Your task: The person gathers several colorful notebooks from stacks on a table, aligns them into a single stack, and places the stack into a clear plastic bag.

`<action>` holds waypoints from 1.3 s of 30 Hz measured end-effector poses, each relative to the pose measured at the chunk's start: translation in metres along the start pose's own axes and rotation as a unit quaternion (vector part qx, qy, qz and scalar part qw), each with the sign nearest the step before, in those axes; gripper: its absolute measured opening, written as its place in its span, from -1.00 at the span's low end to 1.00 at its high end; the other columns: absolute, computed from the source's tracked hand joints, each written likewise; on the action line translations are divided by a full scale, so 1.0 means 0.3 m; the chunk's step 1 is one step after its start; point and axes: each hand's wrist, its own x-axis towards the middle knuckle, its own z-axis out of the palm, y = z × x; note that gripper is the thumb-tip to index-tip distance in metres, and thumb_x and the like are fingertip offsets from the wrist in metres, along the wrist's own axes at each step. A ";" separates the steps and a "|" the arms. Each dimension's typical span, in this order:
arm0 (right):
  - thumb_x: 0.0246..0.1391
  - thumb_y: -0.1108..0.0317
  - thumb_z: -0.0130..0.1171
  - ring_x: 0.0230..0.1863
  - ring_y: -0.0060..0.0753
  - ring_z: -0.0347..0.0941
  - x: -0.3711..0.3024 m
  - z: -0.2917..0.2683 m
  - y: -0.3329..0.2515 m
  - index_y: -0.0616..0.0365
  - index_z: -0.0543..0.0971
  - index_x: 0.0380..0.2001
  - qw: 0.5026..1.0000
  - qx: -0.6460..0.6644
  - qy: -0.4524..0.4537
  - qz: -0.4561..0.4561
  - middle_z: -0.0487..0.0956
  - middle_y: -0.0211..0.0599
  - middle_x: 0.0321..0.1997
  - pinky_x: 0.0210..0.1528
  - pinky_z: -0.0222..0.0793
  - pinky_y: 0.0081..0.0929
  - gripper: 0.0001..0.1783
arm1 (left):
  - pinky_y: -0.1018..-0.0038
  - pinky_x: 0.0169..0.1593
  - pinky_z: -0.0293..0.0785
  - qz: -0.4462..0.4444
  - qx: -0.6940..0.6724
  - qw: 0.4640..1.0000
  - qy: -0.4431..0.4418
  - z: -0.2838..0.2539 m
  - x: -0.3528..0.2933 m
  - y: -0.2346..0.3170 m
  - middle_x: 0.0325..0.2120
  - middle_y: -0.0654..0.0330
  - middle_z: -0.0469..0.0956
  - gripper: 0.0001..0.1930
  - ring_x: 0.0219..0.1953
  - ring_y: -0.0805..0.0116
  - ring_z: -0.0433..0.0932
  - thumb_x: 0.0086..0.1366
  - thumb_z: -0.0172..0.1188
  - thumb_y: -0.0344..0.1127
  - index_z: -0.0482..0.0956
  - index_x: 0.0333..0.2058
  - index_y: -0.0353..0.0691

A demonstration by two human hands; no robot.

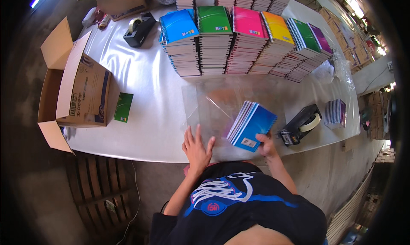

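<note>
My right hand (267, 145) grips the lower right corner of a small bundle of blue spiral notebooks (255, 124), tilted above the table's near edge. Several white wire bindings show along the bundle's left side. Fingers spread, my left hand (197, 150) rests at the near edge of a clear plastic sheet or bag (194, 102) and holds nothing. That plastic lies flat on the table and passes partly under the notebooks. Right of the bundle stands a black tape dispenser (294, 129) with a pale roll in it.
Tall notebook stacks with blue (179, 26), green (213, 21), pink (249, 23) and yellow (278, 28) covers line the far side. An open cardboard box (92, 91) sits left, beside a green cover (123, 107). Another tape dispenser (139, 31) stands behind; a small notebook stack (335, 113) is far right.
</note>
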 end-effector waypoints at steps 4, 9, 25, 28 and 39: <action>-0.18 0.47 0.29 -0.06 -0.31 0.47 0.047 -0.044 -0.074 0.24 0.36 0.02 0.999 -0.022 0.017 -0.019 0.51 -0.20 -0.06 0.05 0.36 -0.37 -0.39 | -0.30 0.14 -0.12 0.101 0.205 0.972 -0.060 0.082 -0.011 -0.024 0.33 0.07 -0.13 -0.29 0.34 -0.19 -0.24 0.07 0.19 0.14 0.22 0.22 0.24; -0.17 0.41 0.27 -0.08 -0.30 0.47 0.112 -0.023 -0.148 0.25 0.35 0.02 0.998 0.022 -0.019 0.052 0.49 -0.20 -0.07 0.02 0.41 -0.32 -0.39 | -0.14 0.08 0.15 0.163 0.198 0.959 -0.122 -0.046 0.271 -0.061 0.31 0.04 -0.07 -0.17 0.24 -0.15 0.03 -0.21 0.43 -0.01 0.33 0.14 0.31; -0.13 0.44 0.29 0.05 -0.18 0.42 0.111 0.012 -0.026 0.22 0.26 0.15 0.993 0.049 0.016 0.104 0.45 -0.14 0.06 0.10 0.37 -0.18 -0.28 | 0.54 -0.31 0.44 -0.084 -0.430 0.897 -0.056 -0.215 0.398 -0.050 -0.35 0.07 0.58 -0.05 -0.46 0.33 0.57 0.03 0.27 -0.57 -0.14 0.31 -0.04; -0.13 0.37 0.32 0.03 -0.26 0.44 0.064 0.009 -0.052 0.20 0.28 0.13 0.997 0.060 0.006 0.047 0.47 -0.19 0.02 0.07 0.40 -0.27 -0.28 | 0.55 -0.34 0.40 -0.067 -0.477 0.868 -0.118 -0.198 0.435 0.065 -0.34 0.09 0.52 0.01 -0.45 0.41 0.52 -0.02 0.30 -0.61 -0.15 0.31 -0.02; -0.17 0.36 0.34 0.02 -0.31 0.43 -0.148 -0.038 -0.193 0.16 0.33 0.10 0.980 0.167 0.029 -0.106 0.48 -0.25 0.01 0.10 0.36 -0.35 -0.31 | 0.66 -0.61 -0.05 0.046 -0.454 0.869 -0.190 0.020 0.604 0.358 -0.68 0.43 0.18 -0.36 -0.67 0.64 0.07 0.16 0.23 0.04 0.18 0.10 -0.11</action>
